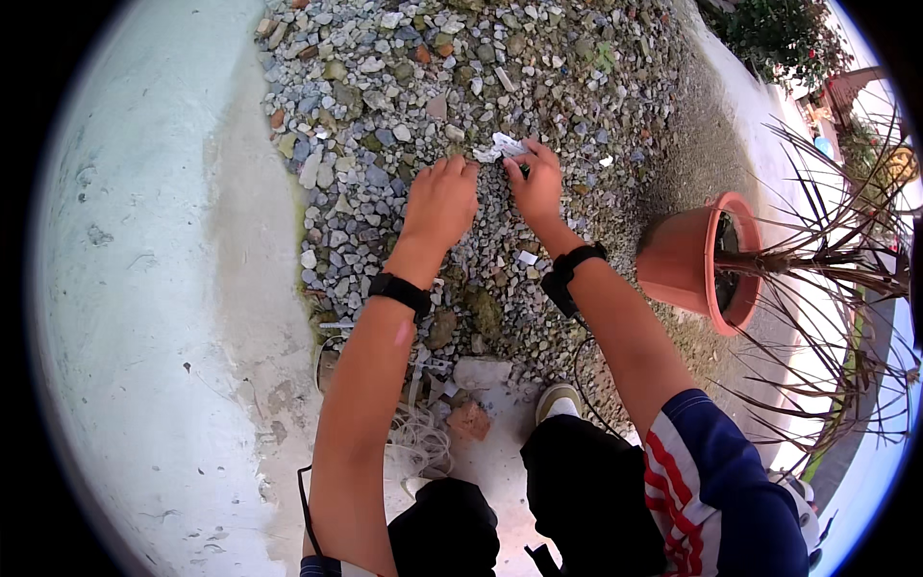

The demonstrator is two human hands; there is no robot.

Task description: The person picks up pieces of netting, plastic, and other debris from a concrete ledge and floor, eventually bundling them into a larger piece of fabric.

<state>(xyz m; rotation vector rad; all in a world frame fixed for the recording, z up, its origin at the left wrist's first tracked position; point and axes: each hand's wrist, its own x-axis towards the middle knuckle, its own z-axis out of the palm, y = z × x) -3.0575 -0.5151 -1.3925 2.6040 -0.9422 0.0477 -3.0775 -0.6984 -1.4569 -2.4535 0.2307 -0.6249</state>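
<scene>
White scrap (pixel 507 144) touches right hand (pixel 538 188); left hand (pixel 444 197) near; gravel (pixel 361 197) beneath.

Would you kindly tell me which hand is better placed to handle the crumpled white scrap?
Probably the right hand: its fingers are at the white scrap, while the left hand is at the gravel left of it.

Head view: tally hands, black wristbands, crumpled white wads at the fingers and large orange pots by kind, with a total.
Hands: 2 (left hand, right hand)
Black wristbands: 2
Crumpled white wad: 1
Large orange pot: 1
Total: 6
</scene>
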